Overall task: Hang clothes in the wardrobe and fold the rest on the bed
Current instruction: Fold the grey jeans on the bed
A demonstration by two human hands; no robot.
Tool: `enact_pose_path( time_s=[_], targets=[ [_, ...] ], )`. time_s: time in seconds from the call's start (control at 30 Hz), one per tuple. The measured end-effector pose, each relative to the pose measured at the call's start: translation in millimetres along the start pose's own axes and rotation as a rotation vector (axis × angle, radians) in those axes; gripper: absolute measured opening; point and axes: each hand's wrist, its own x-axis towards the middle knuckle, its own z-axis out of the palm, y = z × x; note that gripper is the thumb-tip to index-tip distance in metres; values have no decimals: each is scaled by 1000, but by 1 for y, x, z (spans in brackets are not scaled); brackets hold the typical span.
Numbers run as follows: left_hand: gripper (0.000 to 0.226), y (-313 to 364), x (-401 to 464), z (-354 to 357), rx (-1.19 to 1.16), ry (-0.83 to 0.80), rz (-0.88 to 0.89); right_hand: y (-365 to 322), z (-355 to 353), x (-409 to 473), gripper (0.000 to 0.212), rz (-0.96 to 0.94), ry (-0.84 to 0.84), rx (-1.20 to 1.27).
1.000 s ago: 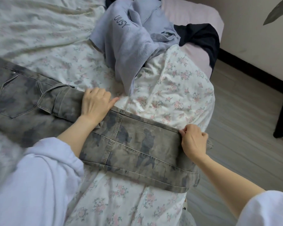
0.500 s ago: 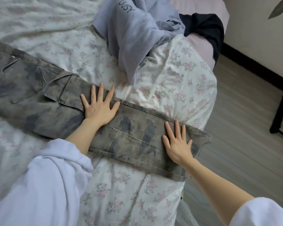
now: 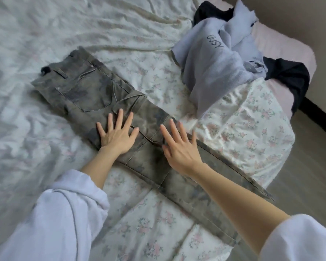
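Pressing flat on camouflage trousers [image 3: 94, 95] laid lengthwise across the floral bed [image 3: 252, 129]: left hand [image 3: 118, 134] and right hand [image 3: 179, 147], fingers straight and spread, gripping nothing.

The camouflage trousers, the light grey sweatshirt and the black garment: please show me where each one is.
camouflage trousers [image 3: 94, 95]: head view, on the back pocket.
light grey sweatshirt [image 3: 211, 68]: head view, on the fabric below the printed letters.
black garment [image 3: 288, 76]: head view, on the part at the bed's edge.
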Motion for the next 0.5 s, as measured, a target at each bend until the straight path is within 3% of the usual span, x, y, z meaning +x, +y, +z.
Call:
enact_pose_path(
  time_s=[0.33, 0.43, 0.5],
  targets=[
    [61, -9, 30, 8, -74, -170, -25, -1, 32, 62, 59, 27, -311, -113],
    [59, -2, 31, 5, -21, -197, -58, 1, 33, 65, 59, 24, -326, -91],
    [57, 8, 25, 5, -10, -151, -110, 3, 34, 60, 59, -18, -242, -60]
  ],
)
